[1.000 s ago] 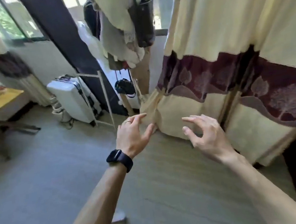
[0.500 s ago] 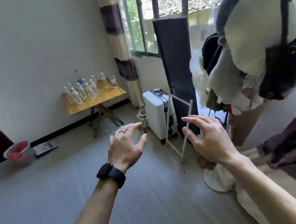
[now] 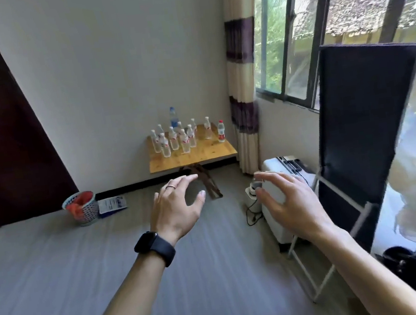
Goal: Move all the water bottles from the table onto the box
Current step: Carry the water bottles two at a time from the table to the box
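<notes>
Upright water bottles (image 3: 185,141) crowd the surface (image 3: 201,155) dead ahead, well apart from the left hand (image 3: 176,209) and right hand (image 3: 287,207), both spread and empty, the left more directly in line.

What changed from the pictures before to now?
The person's view swung left: the table with the water bottles, at the far left edge a second ago, is now straight ahead. The white suitcase slid to the right side. Nothing was grabbed or let go. The left hand and right hand stayed raised, open and empty.
</notes>
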Tool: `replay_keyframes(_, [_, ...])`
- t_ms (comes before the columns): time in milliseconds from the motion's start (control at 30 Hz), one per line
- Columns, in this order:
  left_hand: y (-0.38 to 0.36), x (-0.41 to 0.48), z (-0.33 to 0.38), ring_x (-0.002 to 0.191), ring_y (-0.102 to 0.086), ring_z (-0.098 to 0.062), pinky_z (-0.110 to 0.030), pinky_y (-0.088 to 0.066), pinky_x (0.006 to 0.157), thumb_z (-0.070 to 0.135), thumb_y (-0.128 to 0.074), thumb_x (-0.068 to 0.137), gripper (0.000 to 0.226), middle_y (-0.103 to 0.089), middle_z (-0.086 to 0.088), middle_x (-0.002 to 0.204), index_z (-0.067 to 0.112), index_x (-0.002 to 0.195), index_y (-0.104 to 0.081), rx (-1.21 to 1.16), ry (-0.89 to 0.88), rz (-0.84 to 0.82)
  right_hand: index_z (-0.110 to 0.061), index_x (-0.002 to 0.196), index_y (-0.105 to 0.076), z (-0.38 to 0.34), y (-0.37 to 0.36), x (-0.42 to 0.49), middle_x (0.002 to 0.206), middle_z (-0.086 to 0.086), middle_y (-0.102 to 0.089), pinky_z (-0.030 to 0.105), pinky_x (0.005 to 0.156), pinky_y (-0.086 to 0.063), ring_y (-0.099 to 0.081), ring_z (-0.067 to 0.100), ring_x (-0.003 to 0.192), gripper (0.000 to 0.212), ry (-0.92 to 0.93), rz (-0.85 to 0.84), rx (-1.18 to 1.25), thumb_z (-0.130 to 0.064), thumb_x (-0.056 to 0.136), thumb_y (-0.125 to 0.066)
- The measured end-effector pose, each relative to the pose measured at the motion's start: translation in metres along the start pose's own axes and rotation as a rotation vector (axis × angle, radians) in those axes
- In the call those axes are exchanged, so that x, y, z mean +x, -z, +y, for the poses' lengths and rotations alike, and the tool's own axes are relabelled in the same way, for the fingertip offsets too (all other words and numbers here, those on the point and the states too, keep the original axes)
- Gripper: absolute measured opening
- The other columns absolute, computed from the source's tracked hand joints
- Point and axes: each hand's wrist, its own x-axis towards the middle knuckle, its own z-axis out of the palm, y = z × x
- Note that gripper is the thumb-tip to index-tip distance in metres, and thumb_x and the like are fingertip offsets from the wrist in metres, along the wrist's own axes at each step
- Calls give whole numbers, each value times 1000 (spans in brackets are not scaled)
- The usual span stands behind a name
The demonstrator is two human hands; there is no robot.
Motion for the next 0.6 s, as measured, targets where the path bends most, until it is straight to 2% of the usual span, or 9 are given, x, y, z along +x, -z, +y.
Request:
replay_keyframes(167, [-41,91,-26,124,-54,-19,-44,-41,105,54,-52,83,49,-60,7,134,36,128,-59,-36,19,-14,-37,129,-62,33,-37,89,132,-15,-59,13,100,-24,-43,7,132,35,-4,0,17,-41,94,-63])
replay_keyframes(267, [-72,146,-43,125,-53,-17,-45,-41,105,56,-51,82,49,-59,10,133,37,127,-59,-32,17,-33,-37,128,-63,60,-65,143,130,-16,-60,-2,94,-18,-45,7,129,35,-29,4,34,-40,93,-64])
replay_keyframes(300, [-83,165,-50,125,-53,-17,-44,-41,105,57,-50,82,50,-59,10,133,38,127,-59,-32,22,-39,-37,128,-63,70,-75,162,128,-17,-61,-4,93,-19,-46,7,128,35,-32,5,44,-40,93,-65])
replay_keyframes(333, [-94,185,-56,125,-53,-16,-44,-41,105,57,-48,81,50,-60,10,133,38,127,-60,-33,25,-42,-37,128,-64,80,-85,181,128,-18,-61,-1,94,-21,-47,7,126,35,-29,8,53,-40,93,-65])
replay_keyframes(467, [-135,263,-80,121,-56,-17,-39,-42,105,53,-51,82,49,-61,8,131,35,126,-62,-33,47,-33,-39,126,-63,124,-124,261,127,-18,-62,25,102,-39,-52,10,123,33,-4,12,92,-40,93,-65])
replay_keyframes(600, [-162,335,-103,121,-55,-17,-29,-39,104,49,-53,82,50,-61,6,132,30,128,-62,-52,121,-50,-39,125,-64,160,-158,342,125,-20,-63,33,103,-44,-53,10,121,32,-2,9,123,-39,93,-64])
